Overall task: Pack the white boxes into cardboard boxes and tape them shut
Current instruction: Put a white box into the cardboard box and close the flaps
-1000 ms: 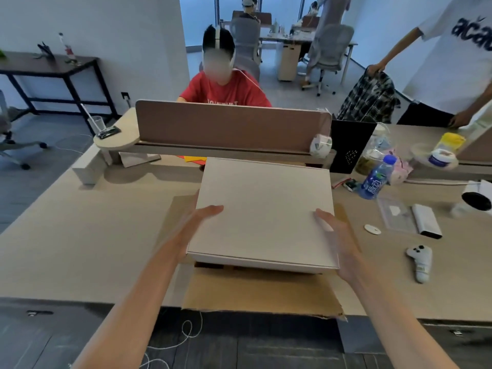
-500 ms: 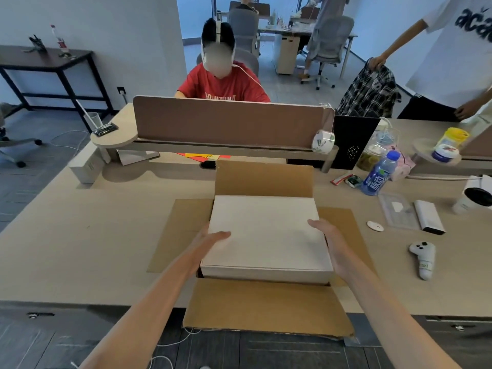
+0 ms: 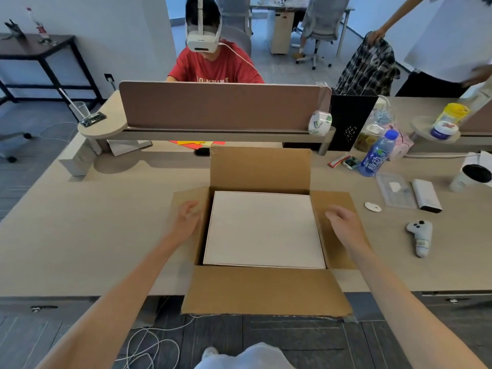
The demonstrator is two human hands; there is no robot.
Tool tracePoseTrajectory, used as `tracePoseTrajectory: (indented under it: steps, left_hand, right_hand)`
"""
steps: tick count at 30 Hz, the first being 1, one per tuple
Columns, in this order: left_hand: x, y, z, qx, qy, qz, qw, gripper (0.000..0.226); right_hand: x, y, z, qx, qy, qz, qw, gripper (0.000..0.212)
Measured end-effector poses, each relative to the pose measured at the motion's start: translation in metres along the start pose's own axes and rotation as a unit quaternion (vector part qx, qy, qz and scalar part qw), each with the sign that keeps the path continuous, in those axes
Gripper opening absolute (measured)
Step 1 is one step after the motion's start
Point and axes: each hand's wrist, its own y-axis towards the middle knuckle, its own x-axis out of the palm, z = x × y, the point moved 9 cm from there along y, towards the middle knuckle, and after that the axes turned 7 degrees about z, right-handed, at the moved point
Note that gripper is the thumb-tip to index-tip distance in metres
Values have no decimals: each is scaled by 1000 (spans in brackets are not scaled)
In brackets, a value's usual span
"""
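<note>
Head view: white box [image 3: 263, 230] snug inside cardboard box [image 3: 263, 288]; left hand [image 3: 186, 222], right hand [image 3: 343, 222] relaxed, gripping nothing, over side flaps [image 3: 339, 202].

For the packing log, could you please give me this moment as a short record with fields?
white box: lies flat inside the carton
carton: on the desk, all four flaps open, untaped
left hand: open, over the left flap, holds nothing
right hand: open, over the right flap, holds nothing
tape roll: at the right end of the divider, out of both hands
left to do: fold the flaps, tape them
</note>
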Motion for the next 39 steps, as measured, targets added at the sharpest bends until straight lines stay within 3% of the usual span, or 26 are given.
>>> tracePoseTrajectory:
  steps: [2,4,7,11,13,16,19,23,27,30,32,35,39]
  left_hand:
    - [-12,8,-20,-23,109,12,994,54]
    - [-20,12,-50,-104,166,-19,980,63]
    - [-37,15,-58,-162,153,-32,974,66]
    - [-84,9,0,-58,213,49,974,62]
    - [-90,-8,37,24,144,70,987,51]
    - [-61,-39,75,128,11,-20,991,33]
    - [-27,-63,82,201,87,-101,971,29]
    - [17,-101,72,221,161,-216,937,37]
    - [44,-154,64,245,234,-336,879,62]
    - [54,-183,61,291,291,-376,830,75]
    - [54,-189,61,324,322,-372,808,70]
    - [45,-186,71,344,305,-349,817,43]
    - [18,-167,103,387,224,-249,859,19]
  right_hand:
    - [-18,2,16,15,-45,36,998,27]
    - [-26,6,27,30,-71,28,997,16]
    - [-39,7,19,34,-91,7,995,31]
    - [-63,-7,-28,-42,-90,19,995,44]
    - [-62,-22,-50,-63,-8,-11,998,39]
    - [-36,-47,-65,-91,26,-106,990,32]
    - [-5,-66,-63,-155,-75,-181,968,30]
    - [31,-104,-54,-187,-161,-324,913,39]
    - [50,-146,-34,-191,-341,-460,797,80]
    - [55,-161,-17,-207,-447,-506,708,111]
    - [59,-162,-12,-240,-481,-495,682,116]
    - [56,-156,-24,-268,-481,-451,703,95]
    - [40,-137,-63,-253,-394,-399,788,42]
